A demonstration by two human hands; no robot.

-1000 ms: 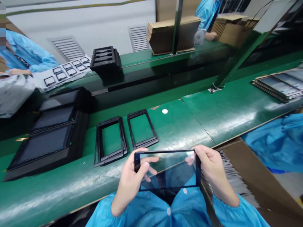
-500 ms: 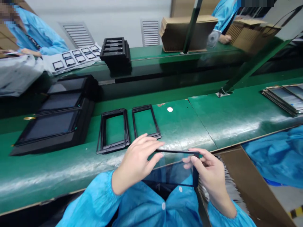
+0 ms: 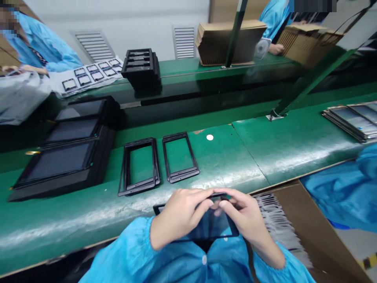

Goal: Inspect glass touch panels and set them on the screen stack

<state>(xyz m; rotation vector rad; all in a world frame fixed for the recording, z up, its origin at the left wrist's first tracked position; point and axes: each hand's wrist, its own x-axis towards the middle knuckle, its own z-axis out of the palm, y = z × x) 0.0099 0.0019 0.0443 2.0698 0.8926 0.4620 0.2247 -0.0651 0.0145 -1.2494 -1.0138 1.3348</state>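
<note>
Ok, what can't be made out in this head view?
- Glass panel: mostly covered by the left hand and right hand; its far edge and exact grip are hidden.
- Panel stack: cut off by the right edge.
- Box contents: blurred, too fine to identify.
- Sheet of small frames: too small for detail.

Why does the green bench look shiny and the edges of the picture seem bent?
Head view: overhead light leaves whitish glare streaks along the near edge of the green bench; the wide lens bows straight lines near the borders; the glass panel mirrors the fingers, with the left hand and right hand slightly soft; faces are blurred out.
</note>
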